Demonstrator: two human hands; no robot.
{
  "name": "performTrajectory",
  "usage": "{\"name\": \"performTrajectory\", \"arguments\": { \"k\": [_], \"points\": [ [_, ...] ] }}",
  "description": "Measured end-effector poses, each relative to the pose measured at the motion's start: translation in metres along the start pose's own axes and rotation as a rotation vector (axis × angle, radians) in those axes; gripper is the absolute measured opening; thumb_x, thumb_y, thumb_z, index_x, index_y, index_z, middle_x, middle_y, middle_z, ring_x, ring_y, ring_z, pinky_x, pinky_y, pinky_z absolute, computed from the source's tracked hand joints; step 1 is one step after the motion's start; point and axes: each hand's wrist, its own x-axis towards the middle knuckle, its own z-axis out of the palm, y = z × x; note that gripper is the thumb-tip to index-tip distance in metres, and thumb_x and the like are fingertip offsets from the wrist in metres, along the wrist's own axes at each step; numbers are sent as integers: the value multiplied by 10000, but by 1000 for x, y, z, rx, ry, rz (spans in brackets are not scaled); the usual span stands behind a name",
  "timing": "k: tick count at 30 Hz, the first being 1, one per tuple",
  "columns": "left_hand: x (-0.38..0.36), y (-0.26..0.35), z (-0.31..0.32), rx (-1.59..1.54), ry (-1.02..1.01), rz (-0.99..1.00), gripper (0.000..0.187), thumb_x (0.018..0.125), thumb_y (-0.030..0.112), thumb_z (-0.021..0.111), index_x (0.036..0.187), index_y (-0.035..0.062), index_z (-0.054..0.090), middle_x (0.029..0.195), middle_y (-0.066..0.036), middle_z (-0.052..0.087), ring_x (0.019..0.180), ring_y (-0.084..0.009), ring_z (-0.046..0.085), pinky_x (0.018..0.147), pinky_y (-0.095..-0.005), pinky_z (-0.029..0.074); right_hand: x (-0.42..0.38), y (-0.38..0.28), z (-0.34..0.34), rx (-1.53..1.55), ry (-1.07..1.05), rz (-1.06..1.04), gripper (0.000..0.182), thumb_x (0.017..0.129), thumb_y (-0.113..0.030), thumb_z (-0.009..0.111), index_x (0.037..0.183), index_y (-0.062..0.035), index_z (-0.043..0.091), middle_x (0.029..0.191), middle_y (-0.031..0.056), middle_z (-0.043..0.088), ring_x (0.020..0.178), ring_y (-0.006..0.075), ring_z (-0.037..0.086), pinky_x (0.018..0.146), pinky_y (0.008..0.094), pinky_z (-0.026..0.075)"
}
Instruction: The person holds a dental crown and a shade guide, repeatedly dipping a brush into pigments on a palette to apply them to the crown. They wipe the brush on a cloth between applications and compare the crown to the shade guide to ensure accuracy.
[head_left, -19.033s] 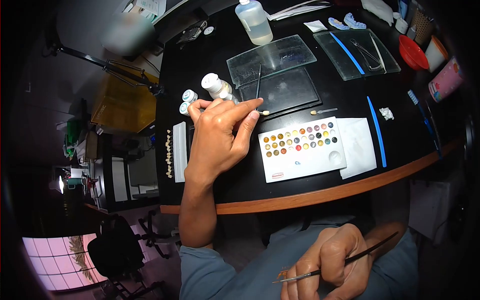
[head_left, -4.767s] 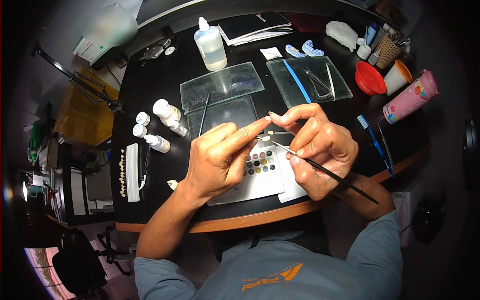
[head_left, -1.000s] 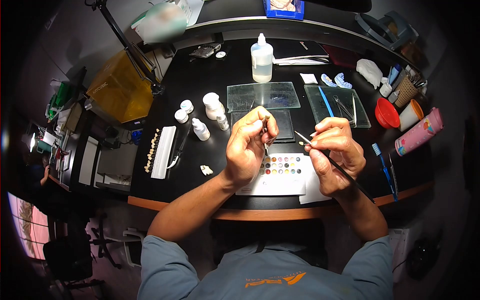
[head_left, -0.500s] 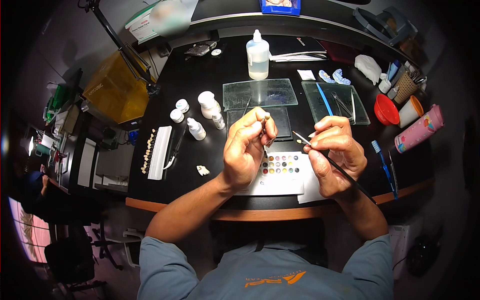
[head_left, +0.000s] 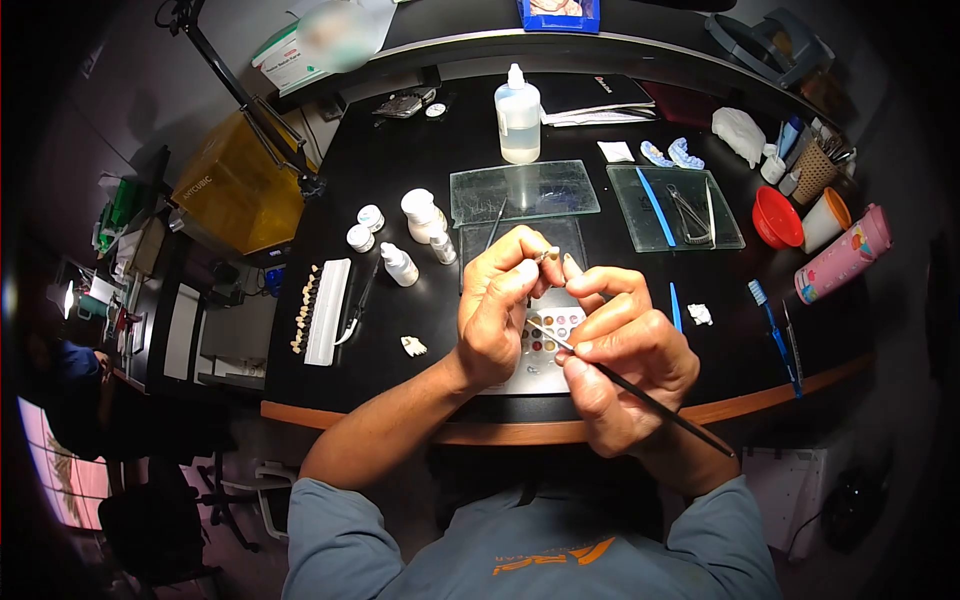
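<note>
Holding one brush (head_left: 650, 400), right fingers (head_left: 618, 338) hover near one palette (head_left: 545, 382).

A slim, black-handled paintbrush (head_left: 640, 394) slants in the right hand (head_left: 630, 350), tip seen against a white palette (head_left: 545, 383) with round, coloured wells; the left hand (head_left: 495, 315) pinches a small, cream, tooth-like piece (head_left: 552, 254).

Glass slab (head_left: 565, 192) is looking shiny but scratched, squeeze bottle (head_left: 518, 125) is showing cloudy plastic, paintbrush handle (head_left: 650, 400) is looking kinda glossy, desk edge (head_left: 500, 433) is showing smooth wood, shirt (head_left: 480, 545) is showing matt cloth.
</note>
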Motion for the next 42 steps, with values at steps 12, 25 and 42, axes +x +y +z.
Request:
{"name": "performTrajectory", "arguments": {
  "k": [12, 25, 42],
  "points": [
    [0, 11, 6, 427, 98, 39, 217, 990, 140, 522, 900, -21, 636, 838, -120, 688, 795, -188, 650, 748, -353, 526, -3, 4, 4, -40, 22, -30, 187, 789, 81, 721, 916, -29, 638, 838, 104, 715, 1168, 363, 658, 1044, 514, 518],
    [0, 6, 0, 666, 50, 133, 216, 976, 132, 502, 885, -27, 616, 838, -89, 632, 777, -130, 585, 741, -292, 483, -2, 2, 0, -89, 33, -13, 199, 750, 95, 718, 876, -33, 632, 789, 91, 701, 1113, 336, 651, 936, 433, 530],
    [3, 7, 2, 670, 50, 205, 195, 942, 142, 559, 857, -17, 635, 792, -114, 664, 740, -226, 597, 706, -359, 488, 1, 1, -4, -151, -10, -50, 196, 734, 62, 720, 864, -52, 627, 759, 59, 684, 884, 273, 638, 953, 442, 486]
  ]
}}
